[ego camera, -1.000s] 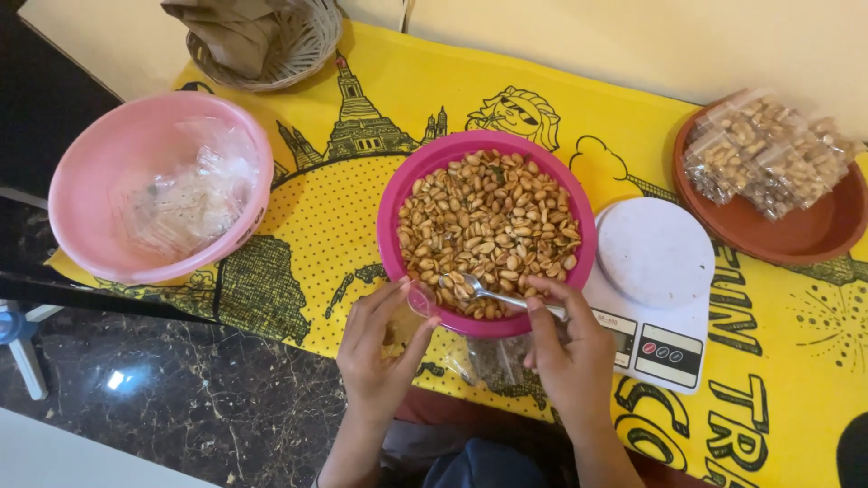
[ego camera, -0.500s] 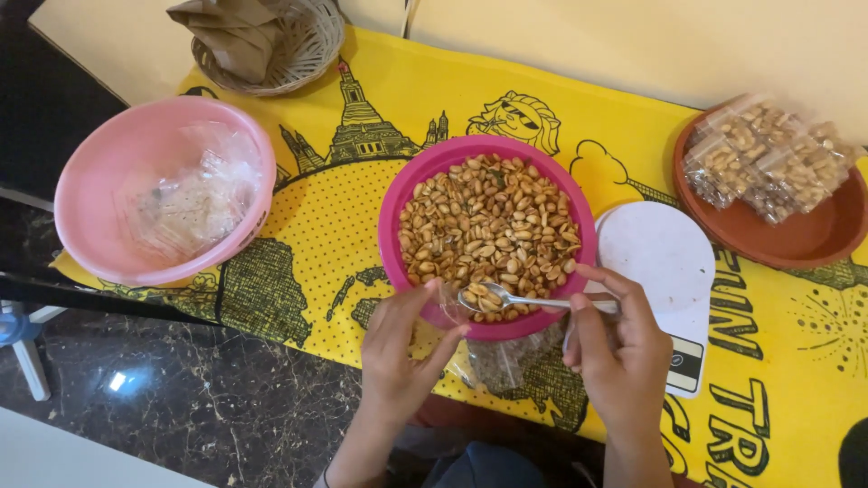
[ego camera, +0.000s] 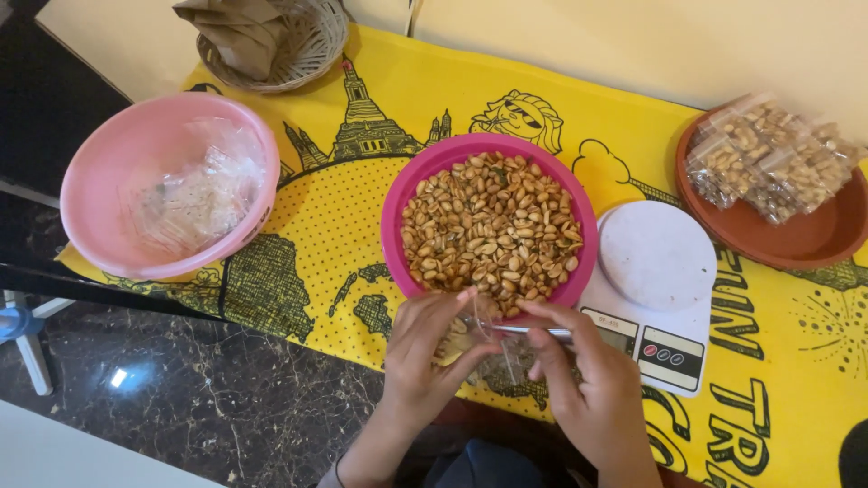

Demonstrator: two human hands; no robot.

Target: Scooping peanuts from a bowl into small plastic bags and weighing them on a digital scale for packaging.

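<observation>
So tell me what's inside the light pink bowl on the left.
The light pink bowl holds a loose heap of clear plastic bags, crumpled together. They cover most of the bowl's floor, so anything lying beneath them cannot be seen.

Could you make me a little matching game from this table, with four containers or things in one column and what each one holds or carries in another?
Things:
1. magenta bowl
2. pale pink bowl
3. brown plate
4. wicker basket

What it holds:
a. crumpled brown paper
b. loose peanuts
c. small filled packets of nuts
d. empty clear plastic bags

Pairs: 1-b, 2-d, 3-c, 4-a
</observation>
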